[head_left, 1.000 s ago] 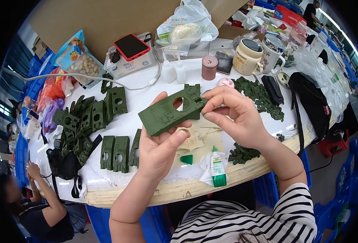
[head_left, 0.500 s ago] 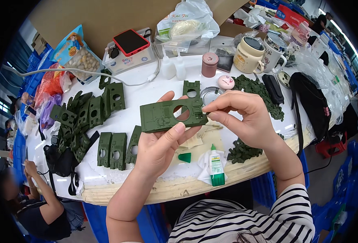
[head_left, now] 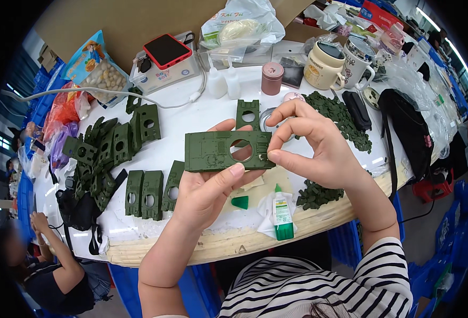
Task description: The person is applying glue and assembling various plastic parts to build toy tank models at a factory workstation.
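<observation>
A dark green toy tank hull (head_left: 210,152) with a round hole lies level across my left hand (head_left: 205,193). My left thumb presses its near edge while the fingers support it from below. At the hull's right end, my right hand (head_left: 319,151) is curled with thumb and index fingertip close together against the edge; anything between them is too small to make out. Below the hull, a glue bottle (head_left: 283,214) with a green base lies on a white tissue (head_left: 266,223), near a loose green cap (head_left: 240,202). Another green hull (head_left: 248,112) lies just behind.
More green hulls (head_left: 150,195) lie at left, some piled (head_left: 104,143). Small green parts form heaps (head_left: 337,114) at right. Mugs (head_left: 324,66), a pink canister (head_left: 272,78) and a phone (head_left: 166,51) on a plastic box stand behind. A person (head_left: 54,265) sits at far left.
The hull has turned slightly and sits more level. My right fingers have shifted at its right end, with the index finger more arched and the other fingers raised.
</observation>
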`<state>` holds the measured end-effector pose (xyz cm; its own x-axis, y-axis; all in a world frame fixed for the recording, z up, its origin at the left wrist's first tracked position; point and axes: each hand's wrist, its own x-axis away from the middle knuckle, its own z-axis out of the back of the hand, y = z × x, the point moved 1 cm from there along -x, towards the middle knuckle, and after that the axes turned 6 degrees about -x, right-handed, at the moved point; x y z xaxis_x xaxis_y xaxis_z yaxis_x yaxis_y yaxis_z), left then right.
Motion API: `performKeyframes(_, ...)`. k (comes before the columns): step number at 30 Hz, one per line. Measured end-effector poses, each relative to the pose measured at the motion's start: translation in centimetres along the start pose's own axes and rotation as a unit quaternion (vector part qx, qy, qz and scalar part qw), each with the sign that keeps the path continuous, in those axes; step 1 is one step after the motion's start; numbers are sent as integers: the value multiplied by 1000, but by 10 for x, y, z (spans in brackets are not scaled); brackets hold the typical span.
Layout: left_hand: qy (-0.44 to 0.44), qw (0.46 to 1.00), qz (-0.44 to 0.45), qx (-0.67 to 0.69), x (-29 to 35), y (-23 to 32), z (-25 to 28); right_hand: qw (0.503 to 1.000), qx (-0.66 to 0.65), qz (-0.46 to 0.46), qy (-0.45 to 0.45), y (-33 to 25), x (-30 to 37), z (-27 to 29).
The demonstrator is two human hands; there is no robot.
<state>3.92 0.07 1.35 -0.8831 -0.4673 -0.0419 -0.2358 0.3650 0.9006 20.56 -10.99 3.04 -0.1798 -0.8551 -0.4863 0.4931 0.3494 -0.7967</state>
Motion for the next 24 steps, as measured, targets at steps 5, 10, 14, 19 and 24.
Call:
performKeyframes(5, -3, 1000, 16, 1, 0, 1, 0, 999, -28, -24, -38, 1, 0, 1)
performKeyframes(10, -1, 1000, 19, -4, 0, 2, 0, 997, -41, -39, -57, -1, 0, 1)
performKeyframes(14, -4, 1000, 17, -4, 0, 1, 0, 997, -46, -38, -56, -1, 0, 1)
performKeyframes(19, -3, 1000, 20, -8, 0, 1, 0, 997, -50, -38, -55, 0, 0, 1)
performKeyframes(24, -6, 1000, 21, -8, 0, 1, 0, 997, -53, -33, -54, 1, 1, 0)
